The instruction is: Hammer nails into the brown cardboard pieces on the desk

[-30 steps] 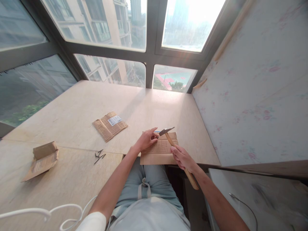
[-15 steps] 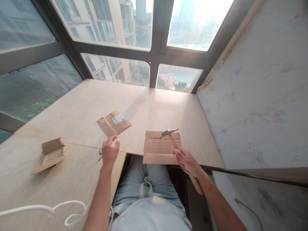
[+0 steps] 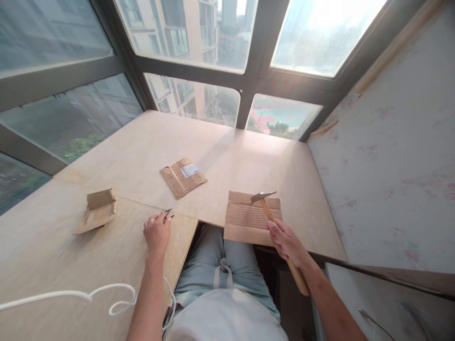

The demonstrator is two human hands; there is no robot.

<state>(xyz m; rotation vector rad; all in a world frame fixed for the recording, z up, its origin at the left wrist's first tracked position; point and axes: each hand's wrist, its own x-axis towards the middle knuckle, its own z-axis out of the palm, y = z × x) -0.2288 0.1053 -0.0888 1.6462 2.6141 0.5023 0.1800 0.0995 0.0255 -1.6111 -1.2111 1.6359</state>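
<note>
A flattened cardboard piece with a white label (image 3: 183, 176) lies farther out on the desk (image 3: 249, 161). A folded cardboard scrap (image 3: 95, 211) sits to the left, and a white cable (image 3: 71, 296) loops across the near left part. The left hand (image 3: 156, 233) is palm down with its fingertips at a small heap of nails (image 3: 168, 216); whether it pinches one cannot be told. The right hand (image 3: 284, 239) is clenched around the wooden handle of a hammer (image 3: 267, 208). The hammer's head is over the far edge of a perforated cardboard sheet (image 3: 243, 218), which lies at the desk's near edge, well right of the nails.
</note>
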